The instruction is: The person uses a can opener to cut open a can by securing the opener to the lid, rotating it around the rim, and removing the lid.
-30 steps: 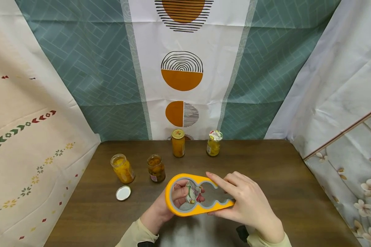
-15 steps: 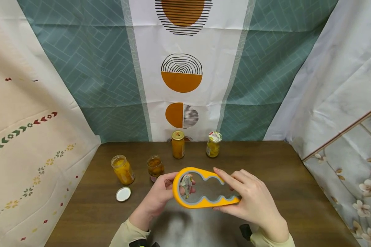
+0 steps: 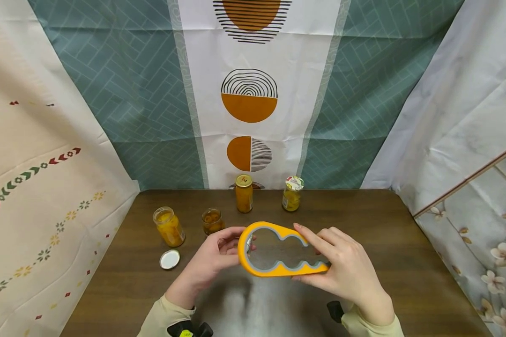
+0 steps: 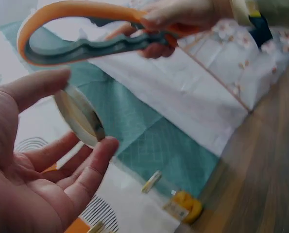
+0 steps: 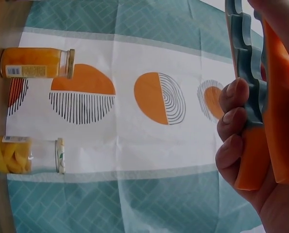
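My left hand [image 3: 215,255] pinches a thin round jar lid [image 4: 80,116] by its edge between thumb and fingers. In the head view most of that lid is hidden; a sliver shows through the ring of a jar opener [image 3: 242,250]. The opener is orange-yellow with a grey wavy inner grip. My right hand [image 3: 341,262] grips it by its two handle ends, and its ring points left, close to the left fingers. In the left wrist view the opener hangs above the lid, apart from it.
Behind my left hand stand two lidless jars, one with yellow contents [image 3: 170,230] and a darker one [image 3: 212,223]. A white lid [image 3: 169,259] lies before them. At the back are a gold-lidded orange jar [image 3: 244,197] and a patterned-lid jar [image 3: 291,197].
My left hand has moved left and up with the lid, drawing it away from the opener's ring. The opener in my right hand has risen and shifted slightly right.
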Demonstrator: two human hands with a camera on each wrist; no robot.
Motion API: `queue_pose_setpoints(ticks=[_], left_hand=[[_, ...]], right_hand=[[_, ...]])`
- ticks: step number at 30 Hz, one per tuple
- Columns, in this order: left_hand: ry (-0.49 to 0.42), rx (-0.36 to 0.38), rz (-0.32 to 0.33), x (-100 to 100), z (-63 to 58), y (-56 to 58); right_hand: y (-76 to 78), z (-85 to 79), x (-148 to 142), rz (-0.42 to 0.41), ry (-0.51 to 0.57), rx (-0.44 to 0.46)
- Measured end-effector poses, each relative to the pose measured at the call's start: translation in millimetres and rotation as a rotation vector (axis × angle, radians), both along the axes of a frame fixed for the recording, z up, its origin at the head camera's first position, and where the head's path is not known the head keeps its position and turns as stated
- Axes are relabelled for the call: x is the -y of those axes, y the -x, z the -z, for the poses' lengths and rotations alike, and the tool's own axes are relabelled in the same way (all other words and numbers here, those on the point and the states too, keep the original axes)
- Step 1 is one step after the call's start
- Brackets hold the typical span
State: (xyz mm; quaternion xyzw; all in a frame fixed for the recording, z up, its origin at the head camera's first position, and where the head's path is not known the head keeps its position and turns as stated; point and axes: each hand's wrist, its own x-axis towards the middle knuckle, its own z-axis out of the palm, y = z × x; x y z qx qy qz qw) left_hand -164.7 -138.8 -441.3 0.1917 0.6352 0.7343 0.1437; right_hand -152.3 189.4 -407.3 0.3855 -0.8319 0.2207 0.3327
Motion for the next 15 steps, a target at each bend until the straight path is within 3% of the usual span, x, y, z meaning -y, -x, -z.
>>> queue_pose_setpoints(ticks=[3,6,15], left_hand=[[0.155,-0.019,-0.028,8.8,2.4,0.0],[0.343,-0.07,-0.096,18.5,9.3,-1.0],[0.89,-0.277,-0.269,32.9,49.3,-0.6]], right_hand=[[-0.7,-0.3,-0.3,-0.001,0.008,-0.002],[-2.1,-1.0,-0.2,0.0,0.009,0.005],[-5.0,-2.8,-0.6,-0.001,-0.008,0.035]])
